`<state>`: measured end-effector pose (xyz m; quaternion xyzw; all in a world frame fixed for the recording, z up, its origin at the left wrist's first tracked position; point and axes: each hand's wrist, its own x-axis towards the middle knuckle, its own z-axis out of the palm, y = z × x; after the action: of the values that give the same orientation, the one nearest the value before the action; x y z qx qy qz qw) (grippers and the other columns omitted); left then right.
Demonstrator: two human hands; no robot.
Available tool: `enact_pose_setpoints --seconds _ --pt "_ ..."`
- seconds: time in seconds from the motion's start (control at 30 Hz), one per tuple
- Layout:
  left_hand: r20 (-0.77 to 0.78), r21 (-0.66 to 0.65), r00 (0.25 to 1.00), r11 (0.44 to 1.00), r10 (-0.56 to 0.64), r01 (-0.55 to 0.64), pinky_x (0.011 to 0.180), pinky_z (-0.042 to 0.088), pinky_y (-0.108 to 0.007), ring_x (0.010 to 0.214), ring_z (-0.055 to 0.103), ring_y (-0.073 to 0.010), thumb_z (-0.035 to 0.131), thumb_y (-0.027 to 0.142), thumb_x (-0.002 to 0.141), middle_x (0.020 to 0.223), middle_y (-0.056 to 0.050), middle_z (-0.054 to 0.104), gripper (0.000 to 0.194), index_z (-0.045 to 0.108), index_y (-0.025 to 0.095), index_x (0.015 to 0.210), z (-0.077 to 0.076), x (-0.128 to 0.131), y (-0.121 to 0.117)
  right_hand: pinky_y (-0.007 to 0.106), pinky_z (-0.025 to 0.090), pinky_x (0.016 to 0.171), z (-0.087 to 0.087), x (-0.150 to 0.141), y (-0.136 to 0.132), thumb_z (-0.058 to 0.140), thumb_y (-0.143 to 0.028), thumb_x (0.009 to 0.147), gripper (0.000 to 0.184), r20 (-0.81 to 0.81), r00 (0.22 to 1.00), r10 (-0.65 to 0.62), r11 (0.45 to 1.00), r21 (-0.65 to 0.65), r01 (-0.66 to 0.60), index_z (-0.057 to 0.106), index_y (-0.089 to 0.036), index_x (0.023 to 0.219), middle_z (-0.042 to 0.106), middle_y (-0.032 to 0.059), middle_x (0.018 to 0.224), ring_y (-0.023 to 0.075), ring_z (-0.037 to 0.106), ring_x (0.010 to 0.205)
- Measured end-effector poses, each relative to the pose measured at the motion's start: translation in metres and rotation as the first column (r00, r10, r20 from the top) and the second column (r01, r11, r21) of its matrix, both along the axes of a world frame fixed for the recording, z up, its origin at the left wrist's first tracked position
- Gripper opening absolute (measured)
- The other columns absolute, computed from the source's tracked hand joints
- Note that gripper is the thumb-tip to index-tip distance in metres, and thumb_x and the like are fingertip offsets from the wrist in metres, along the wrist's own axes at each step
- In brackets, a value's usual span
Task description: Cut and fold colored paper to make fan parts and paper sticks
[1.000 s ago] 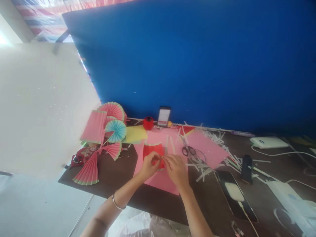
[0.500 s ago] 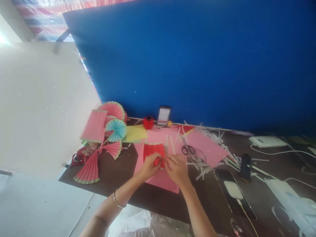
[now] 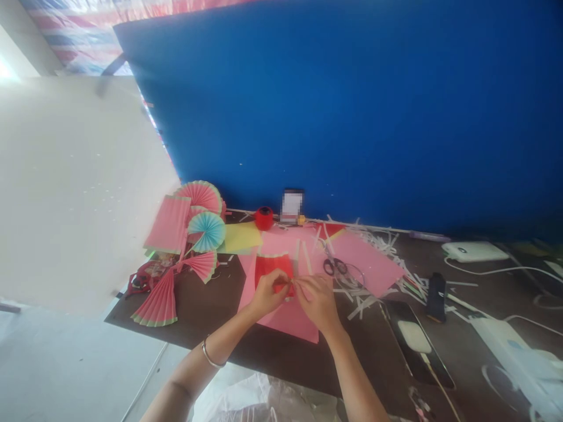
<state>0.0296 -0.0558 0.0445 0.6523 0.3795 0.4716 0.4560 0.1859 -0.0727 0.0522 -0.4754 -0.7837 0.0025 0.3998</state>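
A small sheet of red pleated paper [image 3: 267, 266] with pale edges lies on a pink sheet [image 3: 292, 323] in front of me. My left hand [image 3: 269, 294] pinches the red paper near its right edge, thumb against fingers. Close by, fingertips almost touching the left ones, my right hand [image 3: 317, 299] is also closed in a pinch at that edge. Whatever sits between its fingertips is too small to make out. Scissors with dark handles [image 3: 335, 267] rest just beyond my right hand.
Folded paper fans [image 3: 155, 302] and a blue paper rosette [image 3: 206, 232] are at the left. A red roll [image 3: 264, 218] stands behind, near a blue panel [image 3: 334, 105]. White paper strips [image 3: 382, 239], a phone [image 3: 417, 346] and a white power bank [image 3: 477, 252] lie to the right.
Very little differs. Both hands keep their pinch at the red paper's right edge, with only slight finger shifts. The view has moved a touch.
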Motion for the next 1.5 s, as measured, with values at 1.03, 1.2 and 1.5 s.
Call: enact_pose_setpoints --seconds 1.03,1.2,1.5 --pt "0.474 -0.390 0.865 0.920 0.167 0.035 0.081 0.051 -0.037 0.076 0.066 -0.0181 0.074 0.030 0.064 0.065 0.003 0.057 0.029 0.049 0.017 0.070 0.034 -0.031 0.000 0.049 0.042 0.083 -0.002 0.073 0.001 0.051 -0.039 0.078 0.044 -0.010 0.898 -0.440 0.898 -0.013 0.440 0.057 -0.009 0.108 0.059 0.0208 0.104 0.0339 0.052 0.102" --pt "0.469 -0.390 0.876 0.916 0.113 0.090 0.078 0.051 -0.033 0.075 0.065 -0.0159 0.073 0.029 0.066 0.070 0.000 0.063 0.028 0.049 0.016 0.071 0.039 -0.019 -0.009 0.044 0.041 0.090 0.035 -0.009 -0.011 0.053 -0.019 0.081 0.030 -0.003 0.998 0.063 0.995 0.078 -0.063 0.056 -0.024 0.111 0.064 0.0071 0.098 0.0221 0.058 0.095" --pt "-0.094 0.031 0.973 0.977 0.211 -0.209 0.088 0.047 -0.039 0.097 0.061 -0.0219 0.055 0.022 0.080 0.100 -0.010 0.064 0.018 0.058 0.018 0.097 0.004 -0.032 0.003 0.030 0.049 0.059 0.033 -0.017 -0.001 0.060 -0.032 0.078 0.010 -0.735 0.667 -0.122 0.883 -0.387 -0.265 0.061 -0.022 0.079 0.061 0.0004 0.066 0.0161 0.058 0.062"
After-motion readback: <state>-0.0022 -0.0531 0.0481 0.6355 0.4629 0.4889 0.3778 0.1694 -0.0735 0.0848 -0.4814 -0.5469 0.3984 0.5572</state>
